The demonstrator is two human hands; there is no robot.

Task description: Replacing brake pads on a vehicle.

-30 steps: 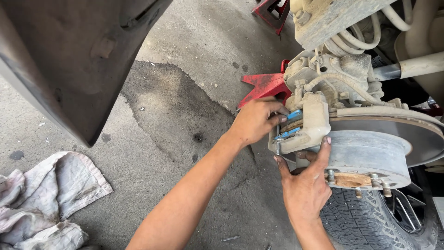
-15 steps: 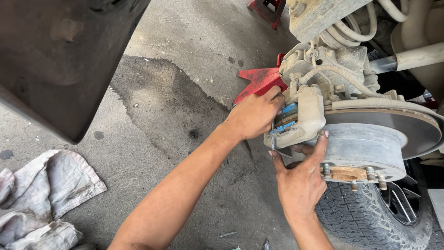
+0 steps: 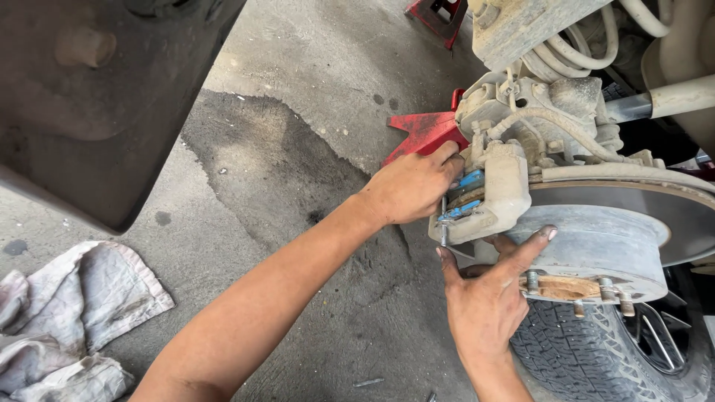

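A dusty pale brake caliper (image 3: pixel 503 190) with blue-edged pads (image 3: pixel 469 181) sits over the edge of the brake disc (image 3: pixel 633 201) and hub (image 3: pixel 596 249). My left hand (image 3: pixel 410 186) reaches in from the lower left, its fingers curled round the caliper's left side by the pads. Just below the caliper is my right hand (image 3: pixel 484 298), fingers spread. Its forefinger lies on the hub, its thumb points up at the caliper's lower corner, and other fingers are tucked under the caliper. A thin metal pin (image 3: pixel 445 223) hangs at that corner.
A red jack stand (image 3: pixel 421 134) stands behind the caliper on the concrete floor. A tyre (image 3: pixel 596 357) lies under the hub. Grey rags (image 3: pixel 67 313) lie at the lower left. A dark car body panel (image 3: pixel 97 97) fills the upper left. Coil spring and hoses sit above.
Both hands stay at the caliper. My left hand has shifted slightly up its side, and my right forefinger has stretched out onto the hub. The view has shifted a little.
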